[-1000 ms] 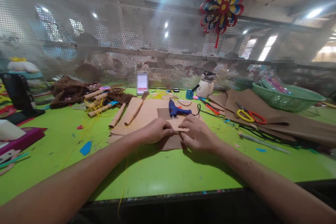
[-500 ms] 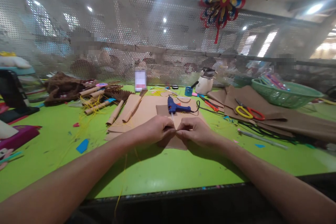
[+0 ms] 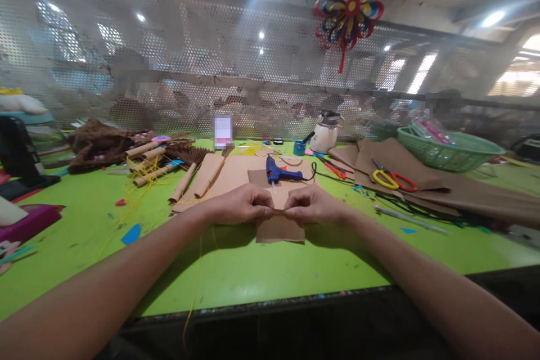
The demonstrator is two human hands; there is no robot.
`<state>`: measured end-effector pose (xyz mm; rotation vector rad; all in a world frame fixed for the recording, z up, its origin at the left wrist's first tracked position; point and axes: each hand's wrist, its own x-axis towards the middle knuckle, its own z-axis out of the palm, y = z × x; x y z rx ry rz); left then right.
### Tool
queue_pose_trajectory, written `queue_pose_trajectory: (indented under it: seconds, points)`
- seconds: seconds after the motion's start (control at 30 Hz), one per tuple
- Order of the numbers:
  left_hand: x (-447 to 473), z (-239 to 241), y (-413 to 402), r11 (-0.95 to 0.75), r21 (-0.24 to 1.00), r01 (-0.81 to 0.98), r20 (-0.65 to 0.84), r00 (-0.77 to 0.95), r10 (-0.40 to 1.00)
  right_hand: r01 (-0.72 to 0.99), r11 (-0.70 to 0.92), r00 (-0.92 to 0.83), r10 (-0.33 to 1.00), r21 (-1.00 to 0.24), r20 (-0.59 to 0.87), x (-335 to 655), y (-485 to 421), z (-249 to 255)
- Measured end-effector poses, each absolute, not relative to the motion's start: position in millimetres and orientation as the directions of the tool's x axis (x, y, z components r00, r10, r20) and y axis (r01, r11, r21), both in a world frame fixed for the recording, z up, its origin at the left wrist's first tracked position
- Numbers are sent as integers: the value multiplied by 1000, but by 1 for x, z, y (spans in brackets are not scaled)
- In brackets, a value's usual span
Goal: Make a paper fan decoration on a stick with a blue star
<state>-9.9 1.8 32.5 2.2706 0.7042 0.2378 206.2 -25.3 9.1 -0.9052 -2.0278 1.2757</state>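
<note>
Here, my green table faces a holey wall; my left fingers and right fingers pinch one thin brown strip.

- one left hand, one right hand
- one paper strip between them
- one blue glue gun
- two paper rolls beside one strung bundle
- one green basket
- one flower ornament above us

Glue gun landmark: left hand and right hand block its near side; passable bare counter nearer still. Paper rolls obstruct its left, cord and orange-and-yellow scissors its right.
</note>
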Motion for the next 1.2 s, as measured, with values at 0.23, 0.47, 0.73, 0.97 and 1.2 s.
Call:
queue_pose_trajectory:
  seconds: [0.23, 0.47, 0.73, 0.97, 1.2]
  points:
    - [-9, 32, 3, -561, 703, 437, -38, 811, 584, 337, 397, -554, 817, -854, 161, 198, -26, 5]
    - [-9, 37, 0, -635, 655, 408, 2, 840, 542, 290, 415, -576, 795, -862, 189, 196, -25, 4]
    - [-16, 36, 4, -511, 759, 402, -65, 829, 556, 260, 304, -597, 797, -917, 95, 207, -21, 3]
    - [-28, 35, 16, -326, 896, 301, -95, 848, 522, 117, 125, -664, 747, -985, 16, 216, -19, 9]
    - [-28, 35, 6, -95, 986, 136, -65, 845, 531, -62, 235, -560, 797, -970, 229, 208, -28, 18]
